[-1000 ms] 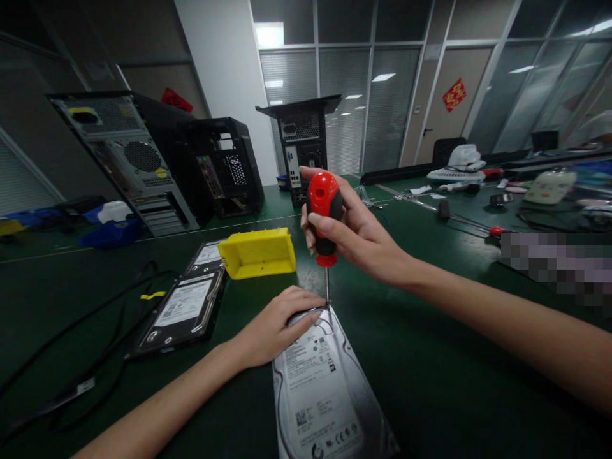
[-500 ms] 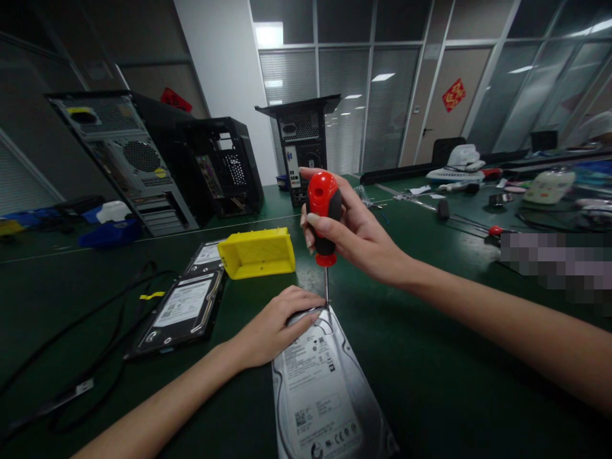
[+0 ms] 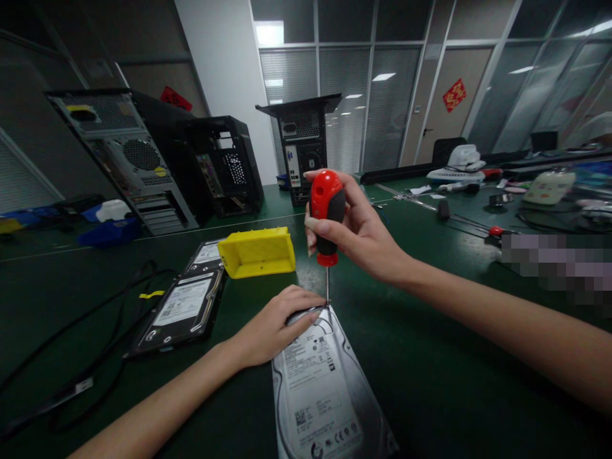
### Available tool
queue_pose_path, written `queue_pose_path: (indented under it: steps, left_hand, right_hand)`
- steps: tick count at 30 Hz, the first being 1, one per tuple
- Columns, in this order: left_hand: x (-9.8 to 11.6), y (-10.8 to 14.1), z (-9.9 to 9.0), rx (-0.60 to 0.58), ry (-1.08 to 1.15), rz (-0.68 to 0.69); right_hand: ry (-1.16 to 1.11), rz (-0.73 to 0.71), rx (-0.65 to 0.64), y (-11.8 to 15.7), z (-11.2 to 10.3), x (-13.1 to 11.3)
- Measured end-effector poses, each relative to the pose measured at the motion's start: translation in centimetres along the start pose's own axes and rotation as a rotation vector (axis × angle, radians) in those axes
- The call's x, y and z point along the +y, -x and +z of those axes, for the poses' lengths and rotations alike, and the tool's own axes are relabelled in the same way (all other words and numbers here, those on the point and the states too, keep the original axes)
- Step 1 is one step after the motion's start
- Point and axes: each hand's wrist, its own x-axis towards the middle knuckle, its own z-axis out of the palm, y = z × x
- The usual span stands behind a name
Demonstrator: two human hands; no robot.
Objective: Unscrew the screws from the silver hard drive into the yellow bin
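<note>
On the smooth green tabletop (image 3: 430, 306), a flat, silvery metal hard drive (image 3: 320, 395) lies label up at six o'clock, its cover curving in ridges. At eleven o'clock sits a hollow yellow plastic bin (image 3: 261, 252). The left hand (image 3: 280, 325), half-open, holds the drive's far edge; the right hand (image 3: 368, 242) curls closed round a bulbous red-and-black screwdriver (image 3: 327, 197), its slim shaft (image 3: 327, 280) upright at the drive's twelve-o'clock corner. This looks like screw work; turning calls for firm, straight pressure.
</note>
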Motion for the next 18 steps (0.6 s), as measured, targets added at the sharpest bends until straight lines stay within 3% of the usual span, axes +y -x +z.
queue_pose_path:
  steps: [18]
  left_hand:
    - [0.07,-0.21,-0.09,0.001,-0.004,0.0]
  right_hand:
    - [0.03,0.005,-0.029,0.05,0.07,-0.08]
